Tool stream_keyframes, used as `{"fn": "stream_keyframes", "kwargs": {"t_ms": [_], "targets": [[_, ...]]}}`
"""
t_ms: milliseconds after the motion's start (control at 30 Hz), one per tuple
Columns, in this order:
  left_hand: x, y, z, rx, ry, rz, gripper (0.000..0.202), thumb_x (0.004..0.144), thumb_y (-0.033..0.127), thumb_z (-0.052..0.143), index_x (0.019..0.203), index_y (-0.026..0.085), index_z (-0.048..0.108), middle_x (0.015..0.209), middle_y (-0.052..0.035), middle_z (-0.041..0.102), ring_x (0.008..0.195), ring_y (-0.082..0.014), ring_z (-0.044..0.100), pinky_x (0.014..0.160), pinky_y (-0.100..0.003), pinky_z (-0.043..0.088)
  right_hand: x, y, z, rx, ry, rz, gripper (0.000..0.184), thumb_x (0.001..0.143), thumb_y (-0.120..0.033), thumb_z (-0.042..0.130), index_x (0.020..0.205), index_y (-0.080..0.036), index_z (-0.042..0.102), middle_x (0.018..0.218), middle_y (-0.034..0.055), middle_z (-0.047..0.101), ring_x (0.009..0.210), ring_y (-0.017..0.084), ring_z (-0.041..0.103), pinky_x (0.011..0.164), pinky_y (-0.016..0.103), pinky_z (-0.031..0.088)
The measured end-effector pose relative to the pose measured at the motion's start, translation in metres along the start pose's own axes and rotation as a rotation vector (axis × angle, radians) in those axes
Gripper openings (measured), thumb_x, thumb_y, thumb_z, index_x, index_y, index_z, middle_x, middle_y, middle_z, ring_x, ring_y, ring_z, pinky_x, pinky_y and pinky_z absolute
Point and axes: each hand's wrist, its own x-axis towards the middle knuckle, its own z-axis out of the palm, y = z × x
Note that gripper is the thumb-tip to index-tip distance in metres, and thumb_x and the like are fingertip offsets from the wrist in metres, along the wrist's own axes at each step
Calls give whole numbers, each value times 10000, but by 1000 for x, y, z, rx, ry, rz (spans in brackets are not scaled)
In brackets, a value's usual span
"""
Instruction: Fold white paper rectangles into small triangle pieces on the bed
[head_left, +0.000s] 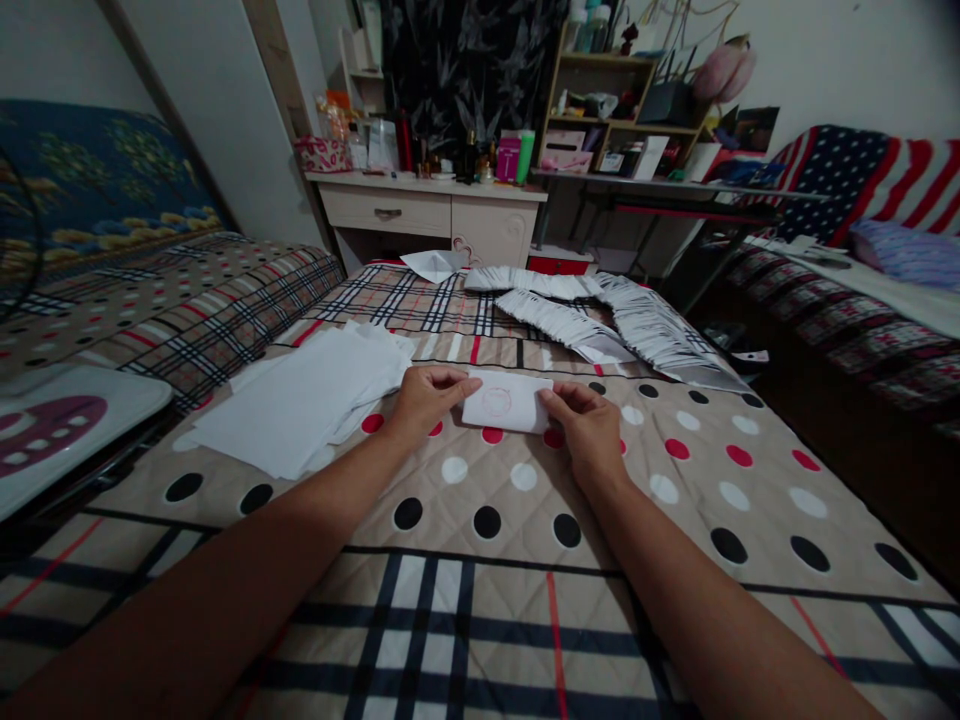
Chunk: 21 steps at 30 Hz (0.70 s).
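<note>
Red-marked white paper is clamped in the grip of the left hand and right hand; fanned papers lie toward the bed's far right corner.

Dim light here, and past the far edge of the bed stands a white dresser, dark curtain (pale-printed, too) behind; beyond its right corner, wooden shelves, pale wall.

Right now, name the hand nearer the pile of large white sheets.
Left. The left hand sits just right of the pile of large sheets; the right hand, across the small white paper both hold, is farther.
</note>
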Motion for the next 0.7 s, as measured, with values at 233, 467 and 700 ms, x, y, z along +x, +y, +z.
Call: {"fn": "stream_keyframes", "kwargs": {"t_ms": [233, 467, 700], "targets": [[-2, 3, 1, 32, -13, 27, 288, 610, 417, 801, 640, 148, 704, 640, -30, 688, 579, -131, 579, 557, -249, 460, 1, 2, 0, -7, 35, -21, 337, 564, -387, 839, 781, -158, 722, 723, 31, 709, 600, 152, 608, 513, 249, 470], [0, -1, 1, 32, -7, 51, 278, 600, 385, 797, 609, 143, 660, 619, -18, 655, 567, -118, 565, 550, -239, 450, 1, 1, 0, -58, 34, -41, 298, 580, -389, 818, 743, -159, 723, 692, 29, 698, 579, 149, 586, 513, 254, 446], [0, 0, 0, 40, -15, 33, 300, 591, 331, 797, 704, 154, 583, 630, -3, 647, 565, -123, 601, 534, -227, 458, 2, 4, 0, -140, 21, -88, 251, 613, -372, 795, 710, -154, 716, 657, 29, 681, 561, 142, 562, 509, 245, 416]]}}
